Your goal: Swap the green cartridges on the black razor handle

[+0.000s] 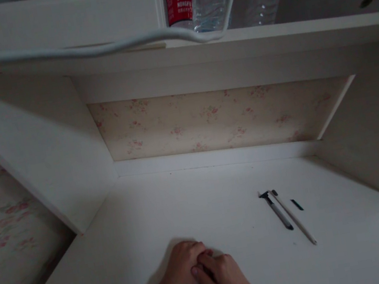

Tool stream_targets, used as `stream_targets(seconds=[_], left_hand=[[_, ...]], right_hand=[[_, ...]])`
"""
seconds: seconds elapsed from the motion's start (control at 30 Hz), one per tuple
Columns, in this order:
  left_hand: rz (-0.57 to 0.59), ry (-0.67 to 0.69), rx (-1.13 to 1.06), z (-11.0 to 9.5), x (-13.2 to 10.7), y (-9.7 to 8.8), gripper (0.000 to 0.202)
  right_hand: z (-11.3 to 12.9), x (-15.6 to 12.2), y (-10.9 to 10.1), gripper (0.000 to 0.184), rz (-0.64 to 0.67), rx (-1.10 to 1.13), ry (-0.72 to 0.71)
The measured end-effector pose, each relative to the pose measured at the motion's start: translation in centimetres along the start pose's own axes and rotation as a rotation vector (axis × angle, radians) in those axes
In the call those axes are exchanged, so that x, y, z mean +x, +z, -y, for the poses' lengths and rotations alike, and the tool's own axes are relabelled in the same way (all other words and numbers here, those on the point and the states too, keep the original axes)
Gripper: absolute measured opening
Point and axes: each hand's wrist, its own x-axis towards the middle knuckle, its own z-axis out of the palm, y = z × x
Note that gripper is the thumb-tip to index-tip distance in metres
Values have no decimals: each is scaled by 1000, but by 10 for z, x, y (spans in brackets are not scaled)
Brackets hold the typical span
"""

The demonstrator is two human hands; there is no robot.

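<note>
Both hands, left hand (183,266) and right hand (224,279), pressed together on desk (151,216), contents hidden; pen parts (284,211) untouched, well right of that clasp.

We see a dim, underexposed view: soft shadow beside the left hand (183,269), bowed edges from the wide lens, mild blur throughout.

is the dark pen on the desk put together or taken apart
Taken apart: the dark barrel, the thin white refill and a small black piece lie separately.
</note>
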Motion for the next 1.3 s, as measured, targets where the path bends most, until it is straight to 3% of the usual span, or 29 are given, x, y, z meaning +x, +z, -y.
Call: stream_targets(seconds=[0.4,0.87,1.03,1.2,1.3], left_hand=[[-46,16,-11,1,-1,1,11],[-24,-15,8,1,0,3,16],[-33,-9,5,2,0,4,12],[-43,-10,-12,6,-2,8,11],[-65,0,-23,2,-3,4,16]], right_hand=[[-2,1,1,27,-20,11,-21],[-10,4,9,28,-21,-46,-63],[-14,4,11,35,-46,-56,-77],[-10,4,11,48,-106,1,-106],[-3,3,0,45,-130,136,-109]])
